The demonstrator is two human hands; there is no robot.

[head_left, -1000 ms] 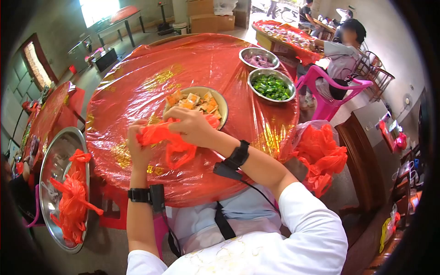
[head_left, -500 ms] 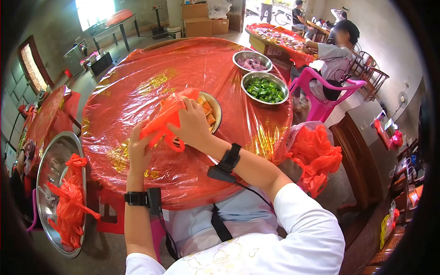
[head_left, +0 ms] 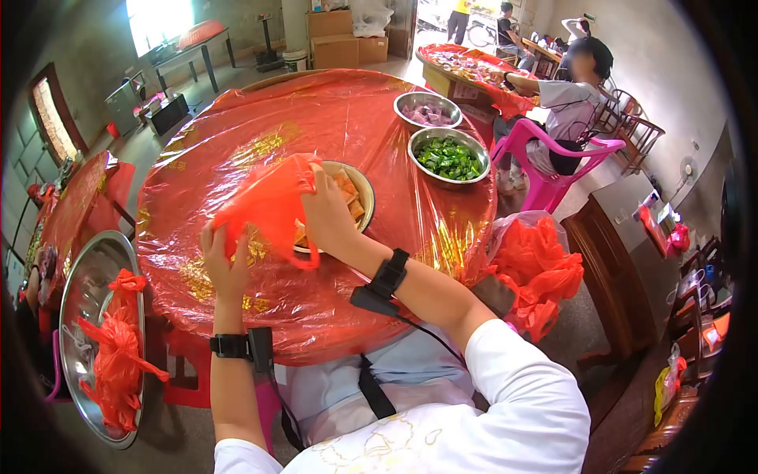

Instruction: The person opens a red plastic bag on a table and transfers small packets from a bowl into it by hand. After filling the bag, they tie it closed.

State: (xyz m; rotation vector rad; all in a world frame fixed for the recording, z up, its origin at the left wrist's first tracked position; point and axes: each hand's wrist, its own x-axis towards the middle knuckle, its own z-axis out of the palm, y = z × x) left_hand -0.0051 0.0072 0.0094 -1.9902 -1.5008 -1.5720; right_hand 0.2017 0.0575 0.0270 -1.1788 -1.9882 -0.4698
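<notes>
Between my two hands a red plastic bag (head_left: 268, 204) is stretched out above the round table. My left hand (head_left: 225, 259) grips its lower left edge, fingers closed on the film. On the other side my right hand (head_left: 330, 215) pinches the bag's right edge near its handle. Partly hidden behind the bag and my right hand is a bowl (head_left: 369, 197) of orange-brown cut pieces (head_left: 347, 193). Farther right stand a metal bowl of chopped green vegetables (head_left: 448, 159) and a metal bowl of pale purple chunks (head_left: 428, 115).
Red plastic film covers the round table (head_left: 213, 142). A large metal basin (head_left: 75, 292) with tied red bags (head_left: 118, 355) stands at left. More red bags (head_left: 541, 272) hang at the right edge. A person (head_left: 568, 103) sits at another table beyond a pink chair (head_left: 545, 166).
The red bag has been spread wider between my hands, my left hand moving left and down. More of the bag's surface shows now. The view has shifted slightly.
</notes>
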